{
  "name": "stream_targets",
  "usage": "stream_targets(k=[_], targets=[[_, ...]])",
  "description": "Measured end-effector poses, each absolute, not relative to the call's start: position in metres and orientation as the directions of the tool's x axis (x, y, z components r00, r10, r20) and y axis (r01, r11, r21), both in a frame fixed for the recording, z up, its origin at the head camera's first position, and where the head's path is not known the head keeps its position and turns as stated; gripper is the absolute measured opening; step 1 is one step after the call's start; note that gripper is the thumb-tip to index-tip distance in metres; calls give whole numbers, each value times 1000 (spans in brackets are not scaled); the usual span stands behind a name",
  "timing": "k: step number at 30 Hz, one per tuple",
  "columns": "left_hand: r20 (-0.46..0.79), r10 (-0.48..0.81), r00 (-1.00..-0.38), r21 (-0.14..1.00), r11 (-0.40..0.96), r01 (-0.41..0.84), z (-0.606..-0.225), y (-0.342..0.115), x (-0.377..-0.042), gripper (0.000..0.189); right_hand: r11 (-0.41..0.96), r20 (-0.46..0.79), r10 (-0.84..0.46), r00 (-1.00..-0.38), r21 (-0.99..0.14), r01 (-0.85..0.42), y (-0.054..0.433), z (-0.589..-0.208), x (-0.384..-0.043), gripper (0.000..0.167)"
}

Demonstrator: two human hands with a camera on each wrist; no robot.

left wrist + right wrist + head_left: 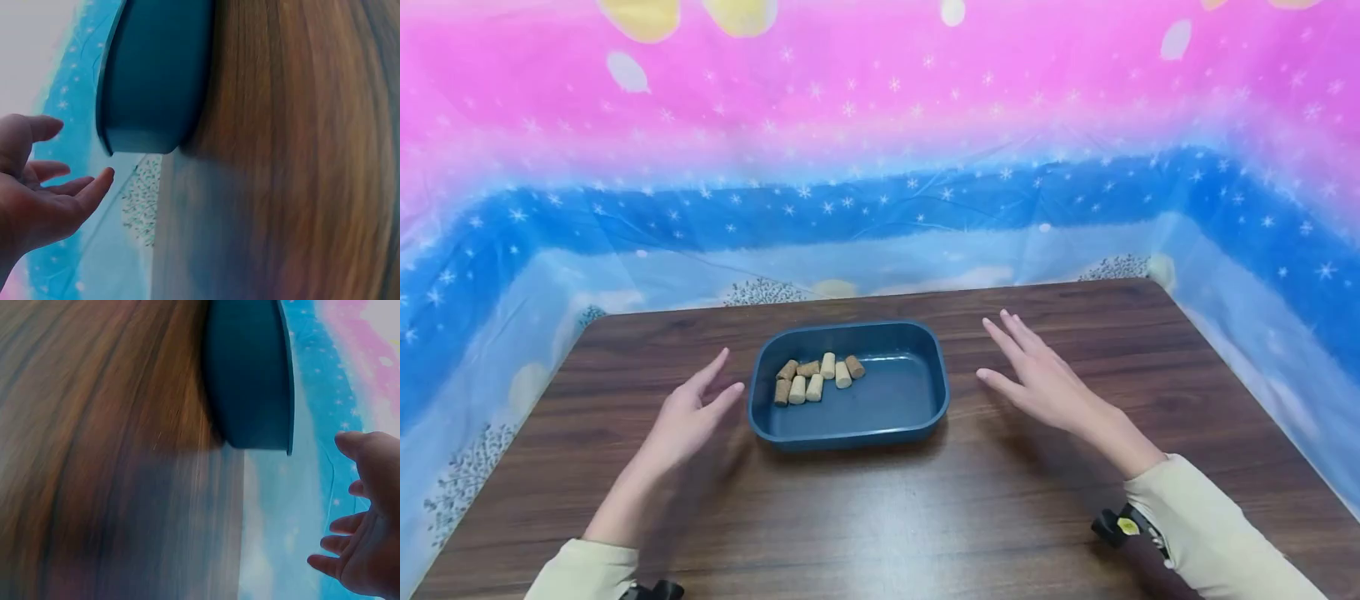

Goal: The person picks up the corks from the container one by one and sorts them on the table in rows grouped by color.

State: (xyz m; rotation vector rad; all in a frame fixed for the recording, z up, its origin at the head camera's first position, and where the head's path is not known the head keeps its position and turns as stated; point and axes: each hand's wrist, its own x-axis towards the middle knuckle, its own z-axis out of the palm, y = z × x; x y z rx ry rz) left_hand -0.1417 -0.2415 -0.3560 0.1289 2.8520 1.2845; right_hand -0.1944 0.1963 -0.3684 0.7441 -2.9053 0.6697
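Note:
A dark blue-grey rectangular tray with rounded corners rests on the wooden table in the head view. Several corks, some light and some darker brown, are grouped in its left half, some upright and others tilted or lying. My left hand hovers just left of the tray, fingers extended, holding nothing. To the tray's right, a bit farther off, my right hand is spread with nothing in it. Both wrist views show the tray's outer side apart from the fingers; the corks are hidden there.
The dark wood table reaches back to a pink and blue patterned cloth that hangs around its far and side edges. A black wrist strap with a camera sits on the right sleeve.

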Motion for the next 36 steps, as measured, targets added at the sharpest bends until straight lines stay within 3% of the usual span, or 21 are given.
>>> stream_targets(k=[5,13,23,36], targets=[[-42,5,-999,867,498,-34,-367,-232,-147,57,702,206,-431,-878,-535,-470,176,-366,-199,65],[-116,-34,-993,941,317,-120,-379,-235,-152,56,621,244,-439,-865,-613,-489,147,-360,-205,53],[-149,-45,-988,958,242,-155,-384,-236,-156,57,559,95,-531,-842,-707,-433,109,-350,-225,49],[-187,-13,-982,974,129,-187,-388,-231,-161,54,586,-64,-626,-777,-696,-415,54,-337,-243,48]])
